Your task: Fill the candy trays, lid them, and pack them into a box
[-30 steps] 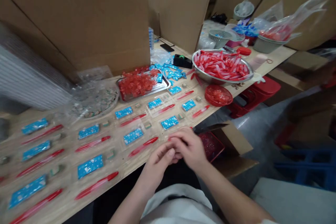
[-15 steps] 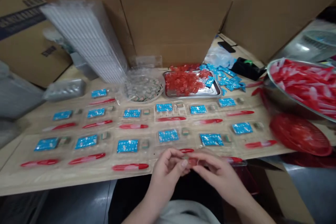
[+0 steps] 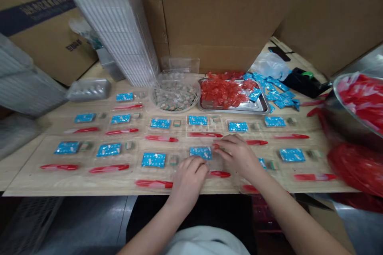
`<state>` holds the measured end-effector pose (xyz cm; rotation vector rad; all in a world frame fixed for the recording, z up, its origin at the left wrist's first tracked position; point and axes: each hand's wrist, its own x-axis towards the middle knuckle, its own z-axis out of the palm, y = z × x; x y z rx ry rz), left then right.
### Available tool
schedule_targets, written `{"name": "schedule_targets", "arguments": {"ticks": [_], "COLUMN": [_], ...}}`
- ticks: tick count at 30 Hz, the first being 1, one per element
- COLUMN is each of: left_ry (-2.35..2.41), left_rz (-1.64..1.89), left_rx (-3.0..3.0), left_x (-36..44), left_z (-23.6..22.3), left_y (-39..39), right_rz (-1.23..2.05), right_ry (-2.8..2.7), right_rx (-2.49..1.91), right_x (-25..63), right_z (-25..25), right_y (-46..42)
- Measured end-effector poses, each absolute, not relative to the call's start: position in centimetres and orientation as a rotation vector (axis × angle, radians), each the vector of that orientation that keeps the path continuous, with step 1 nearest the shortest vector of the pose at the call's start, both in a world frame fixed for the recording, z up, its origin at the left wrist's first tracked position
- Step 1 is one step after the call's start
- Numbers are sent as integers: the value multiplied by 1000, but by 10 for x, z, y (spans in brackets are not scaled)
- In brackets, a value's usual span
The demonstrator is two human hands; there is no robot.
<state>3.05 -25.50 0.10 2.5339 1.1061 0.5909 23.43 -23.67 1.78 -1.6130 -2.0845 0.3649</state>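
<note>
My left hand [image 3: 190, 175] is curled down on the left side of a clear plastic tray, its fingertips at the lower edge of a blue packet [image 3: 201, 152]; the thumb is hidden. Over the right part of that tray, my right hand [image 3: 237, 153] pinches a small red piece [image 3: 216, 146], too small to make out well. A red pen-like item [image 3: 220, 174] lies in the front of the tray, between my hands. Other trays around hold a blue packet [image 3: 153, 160], a small pale green-edged block [image 3: 173, 160] and a red pen-like item [image 3: 154, 183].
Behind stand a round tub [image 3: 176, 95] of small wrapped blocks, a metal tray [image 3: 254, 108] with red wrapped pieces, and loose blue packets [image 3: 279, 93]. A tall stack of clear trays [image 3: 119, 36] leans back left. A metal bowl [image 3: 341, 107] of red items stands right.
My hands were together at the table's front edge around a small red piece. They have parted and moved forward over the tray, the right one farther. The view has shifted.
</note>
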Motion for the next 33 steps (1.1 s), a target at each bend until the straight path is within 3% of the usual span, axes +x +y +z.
{"name": "schedule_targets", "arguments": {"ticks": [7,14,19,25,29,33], "left_ry": [1003,982,1172,971,1122,1248], "left_rz": [578,609,817,703,735,722], "left_rx": [2532,2357,1616,924,1188,1912], "left_x": [30,31,35,47,45,34], "left_z": [1,10,30,45,41,27], "left_y": [-252,-254,-246,-230,-240,-258], "right_rz": [304,464,487,597,749,448], "right_ry": [-2279,-2187,-2089,-1913,-1796,-1897], "right_rx": [-1540,-1505,-1357,-1384,-1475,-1564], "right_x": [230,239,231,215,221,233], "right_z": [31,36,48,58,54,37], "right_y": [-229,-225,-240,-262,-259,-241]}}
